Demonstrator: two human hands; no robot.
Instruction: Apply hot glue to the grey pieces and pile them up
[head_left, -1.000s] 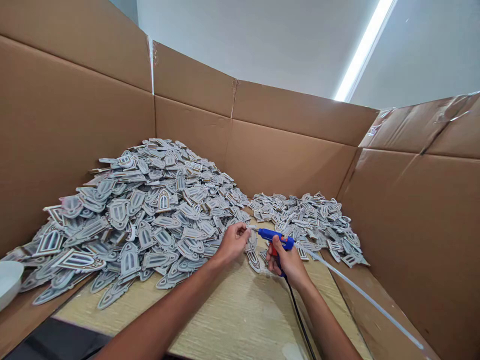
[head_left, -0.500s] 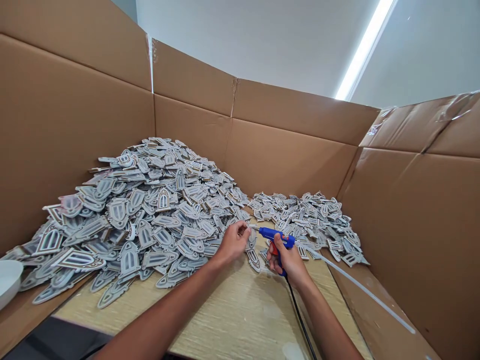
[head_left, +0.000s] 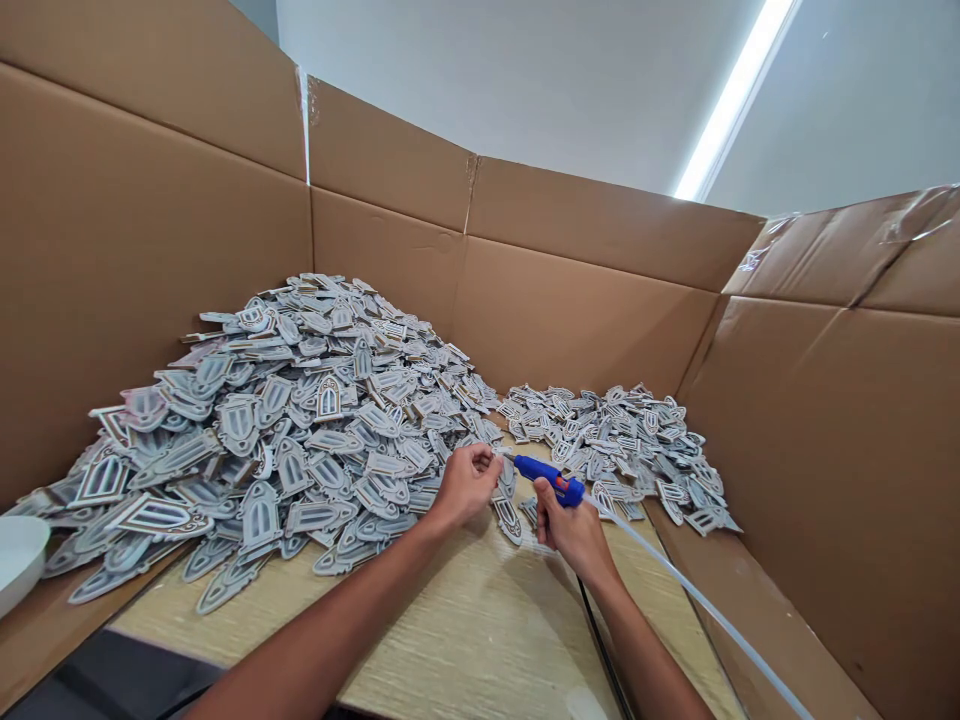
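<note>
My right hand [head_left: 566, 525] is wrapped round a blue glue gun [head_left: 547, 478], whose tip points left. A long whitish glue stick [head_left: 697, 600] sticks out of its back end, and a black cord hangs below. Just left of the tip, my left hand [head_left: 469, 485] has its fingers pinched together; what they hold is too small to make out. One grey window-shaped piece [head_left: 508, 520] lies on the wooden board [head_left: 450, 620] between my hands. A large heap of such pieces [head_left: 300, 440] rises on the left.
A smaller heap of pieces [head_left: 622, 440] lies at the back right. Tall cardboard walls [head_left: 585, 290] stand behind and at both sides. A white bowl [head_left: 21, 562] shows at the far left edge.
The glue gun has tilted, its back end now lower and nearer, and the glue stick has swung down with it. My left hand has hardly moved.
</note>
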